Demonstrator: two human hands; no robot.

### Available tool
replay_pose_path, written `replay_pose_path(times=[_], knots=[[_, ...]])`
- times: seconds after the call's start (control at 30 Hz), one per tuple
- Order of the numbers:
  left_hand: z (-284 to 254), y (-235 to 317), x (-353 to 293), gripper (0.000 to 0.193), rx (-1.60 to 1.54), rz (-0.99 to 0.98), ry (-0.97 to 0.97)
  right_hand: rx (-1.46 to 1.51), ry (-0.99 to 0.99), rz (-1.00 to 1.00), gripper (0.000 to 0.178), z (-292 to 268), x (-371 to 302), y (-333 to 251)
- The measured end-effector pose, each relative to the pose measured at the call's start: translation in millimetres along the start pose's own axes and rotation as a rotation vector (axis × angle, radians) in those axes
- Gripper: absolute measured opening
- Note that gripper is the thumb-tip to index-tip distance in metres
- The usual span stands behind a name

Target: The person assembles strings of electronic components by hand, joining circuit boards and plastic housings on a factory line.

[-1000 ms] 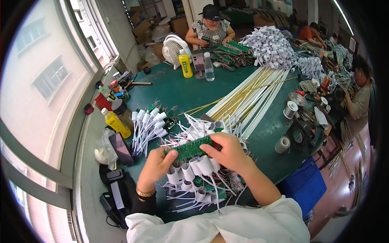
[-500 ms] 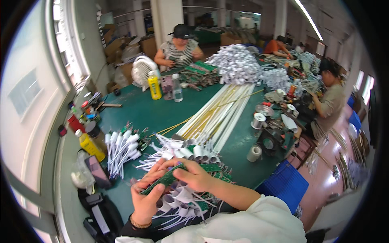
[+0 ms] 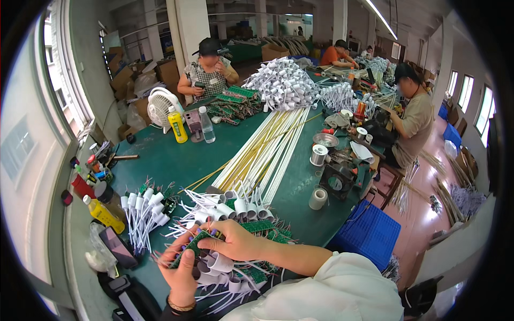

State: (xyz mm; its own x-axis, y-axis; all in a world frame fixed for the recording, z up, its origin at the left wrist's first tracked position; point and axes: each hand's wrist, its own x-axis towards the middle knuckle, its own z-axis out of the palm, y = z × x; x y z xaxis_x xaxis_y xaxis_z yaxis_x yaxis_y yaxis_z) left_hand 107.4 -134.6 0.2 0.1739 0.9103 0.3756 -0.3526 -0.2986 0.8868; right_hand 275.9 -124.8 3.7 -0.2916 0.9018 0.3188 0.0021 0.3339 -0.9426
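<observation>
A long green circuit board [image 3: 197,243] with small purple and dark parts on it is held between both hands, slanting up to the right. My left hand [image 3: 179,273] grips its lower left end, thumb on top and fingers behind. My right hand [image 3: 231,242] pinches the upper right end between thumb and fingers. Thin red wires stick out past the left fingers. Right below the hands lie white plastic tubes [image 3: 219,263] with white leads and green boards [image 3: 257,275]. Just beyond them is another row of white tubes [image 3: 240,207].
Long white and yellow strips [image 3: 267,150] run up the green table [image 3: 155,160] to a heap of white tubes [image 3: 284,83]. Bottles, a phone [image 3: 119,249] and a fan [image 3: 163,109] stand leftward. Solder spools [image 3: 318,155] and a blue crate [image 3: 369,232] are right. Co-workers sit around the table.
The view has shifted a little, so the table scene sits further left. The circuit board has turned in my hands and now shows its parts. Both hands still grip it.
</observation>
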Motion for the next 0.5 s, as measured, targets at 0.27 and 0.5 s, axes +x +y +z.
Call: replay_pose_path(times=[0.27,0.5], knots=[[26.7,2.0,-15.3,0.041,0.066,0.181,0.177,-0.211,0.223,-0.241,0.026,21.6,-1.8,0.7],[-4.9,9.5,-4.6,0.048,0.023,0.06,-0.118,0.205,-0.201,0.128,0.024,-3.4,-6.1,-5.0]])
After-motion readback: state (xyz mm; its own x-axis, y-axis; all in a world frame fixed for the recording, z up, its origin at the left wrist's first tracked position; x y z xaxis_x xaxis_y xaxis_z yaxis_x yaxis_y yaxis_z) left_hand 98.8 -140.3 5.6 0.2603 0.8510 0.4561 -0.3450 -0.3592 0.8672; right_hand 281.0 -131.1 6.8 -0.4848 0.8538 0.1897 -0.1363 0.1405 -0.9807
